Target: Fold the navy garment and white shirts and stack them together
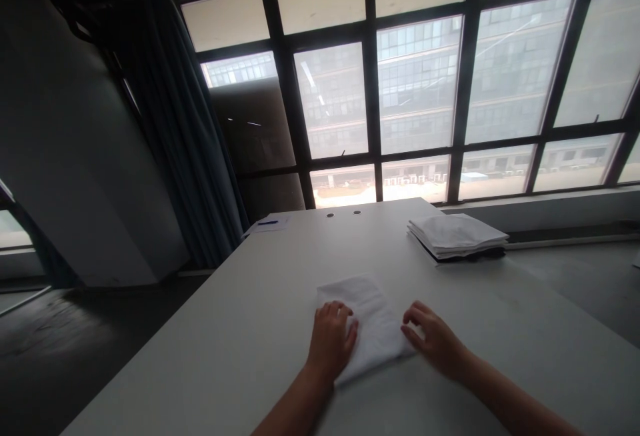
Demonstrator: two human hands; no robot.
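Note:
A folded white cloth (377,319) lies on the white table in front of me, with a few soft creases on its top. My left hand (331,336) rests on the cloth's left side, fingers bent slightly and thumb apart from them. Close to the right edge of the cloth is my right hand (436,341). Its fingers are loosely curved, a gap shows between thumb and forefinger, and nothing is visible between them. Whether its fingertips touch the cloth I cannot tell.
A stack of folded white cloths (457,233), with something black at its bottom, sits near the right edge of the white table (240,343). At the far left corner a blue pen (268,223) lies on paper. Beyond are windows and a dark blue curtain (175,123).

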